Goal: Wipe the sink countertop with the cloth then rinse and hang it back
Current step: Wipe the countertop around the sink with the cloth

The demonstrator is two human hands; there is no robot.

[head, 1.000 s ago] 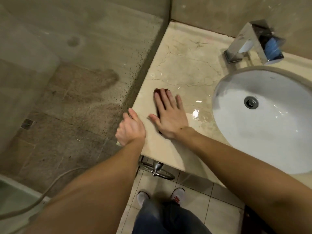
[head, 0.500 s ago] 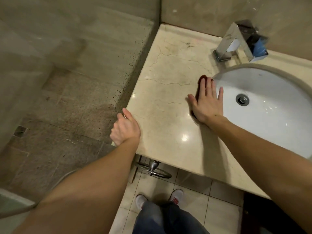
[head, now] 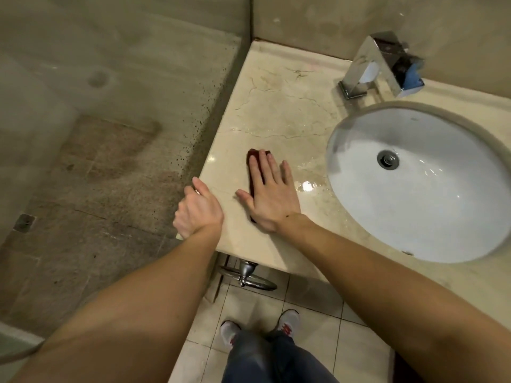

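Note:
A dark red cloth (head: 252, 158) lies flat on the beige marble countertop (head: 279, 114), left of the white sink bowl (head: 414, 205). My right hand (head: 269, 193) presses on the cloth with straight, spread fingers and covers most of it; only the far end and left edge show. My left hand (head: 197, 210) grips the countertop's left front corner, fingers curled over the edge. Wet streaks shine on the marble between the cloth and the sink.
A chrome square tap (head: 378, 64) stands behind the sink against the wall. A glass shower panel (head: 138, 106) borders the countertop's left side. A chrome towel ring (head: 247, 275) hangs under the front edge. My shoes (head: 287, 323) stand on the tiled floor.
My right hand slid the cloth from the sink's rim back left across the countertop toward the front left corner. My left hand stayed on the corner edge.

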